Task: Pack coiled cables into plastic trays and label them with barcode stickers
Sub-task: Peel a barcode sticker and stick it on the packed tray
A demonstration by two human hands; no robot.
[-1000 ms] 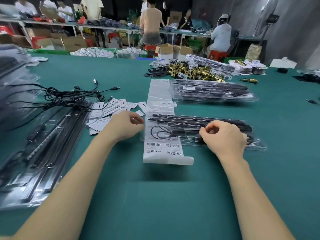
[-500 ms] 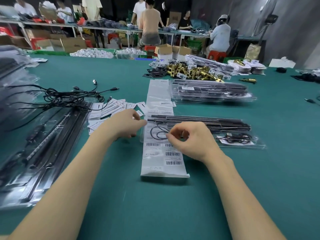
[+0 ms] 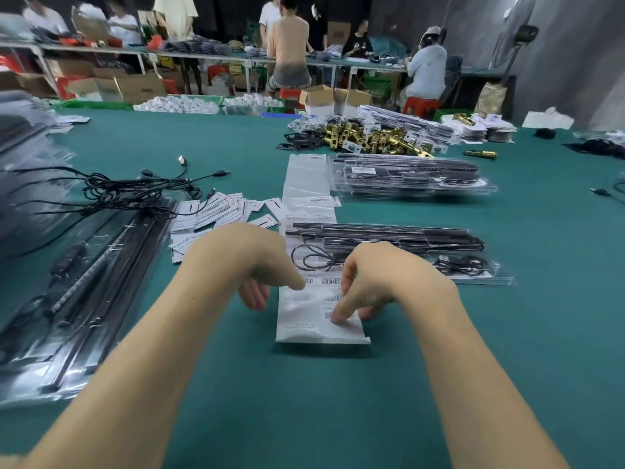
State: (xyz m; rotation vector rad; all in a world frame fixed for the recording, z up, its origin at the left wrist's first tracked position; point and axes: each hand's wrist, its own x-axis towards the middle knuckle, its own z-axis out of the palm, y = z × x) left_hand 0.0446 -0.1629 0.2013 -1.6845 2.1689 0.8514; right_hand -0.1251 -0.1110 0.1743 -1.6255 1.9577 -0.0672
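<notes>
1. Two bare hands work over a strip of barcode stickers (image 3: pixel 306 319) lying lengthwise on a green table (image 3: pixel 304 401)
2. Right hand (image 3: pixel 382 282): fingers curled downward, thumb and fingertip pinching a sticker near the strip's near right corner
3. Left hand (image 3: pixel 243 262): fingers bent loosely, one fingertip pressing the strip's left part; it grips nothing
4. Sticker strip: runs from the near end under the hands away toward the far stack, passing beneath the near tray's left end
5. Near tray (image 3: pixel 406 252): clear plastic, just beyond the right hand, holding long black bars and two coiled cables (image 3: pixel 460 264), one at each end
6. Stack of filled trays (image 3: pixel 409 179): farther back, right of the strip's far end, a barcode sticker on top
7. Loose black cables (image 3: pixel 115 191): tangled at left, with plugs pointing right
8. White paper tags (image 3: pixel 216 211): scattered between the loose cables and the strip
9. Long clear packs of black bars (image 3: pixel 84 292): at the left edge
10. Brass hardware (image 3: pixel 368 137): heaped behind the stack
11. People at benches along the far wall
</notes>
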